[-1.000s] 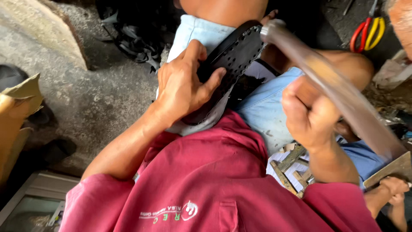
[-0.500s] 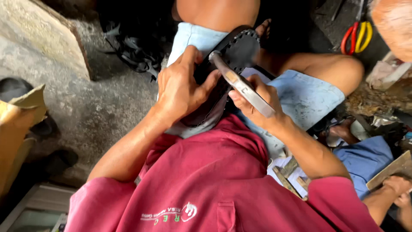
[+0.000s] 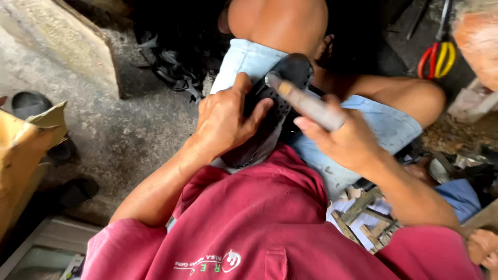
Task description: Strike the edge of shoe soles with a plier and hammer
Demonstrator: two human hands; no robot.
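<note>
Setting: rough concrete floor (image 3: 129, 135), cluttered workshop corner, view straight down over a red shirt (image 3: 270, 228).
Sole: black shoe sole (image 3: 275, 111), patterned tread facing up, lying across the lap on pale blue shorts (image 3: 249, 59), toe end pointing away from the body.
Left hand: left hand (image 3: 223, 122) lies over the near half of the sole, fingers curled round its edge, thumb up along the side, pressing it onto the thigh.
Right hand: right hand (image 3: 345, 142) closed round the handle of a hammer-like tool (image 3: 306, 101); grip full, fingers wrapped.
Tool: its grey metal head touches the sole's tread near the toe end; handle slants back to the right.
Left side: brown cardboard (image 3: 26, 155) by the frame edge, dark sandal (image 3: 31, 103) behind it.
Top right: red and yellow handles of pliers or cutters (image 3: 438, 59) on the ground, well apart from both hands.
Bottom right: wooden slats (image 3: 363, 218), blue cloth (image 3: 459, 197).
</note>
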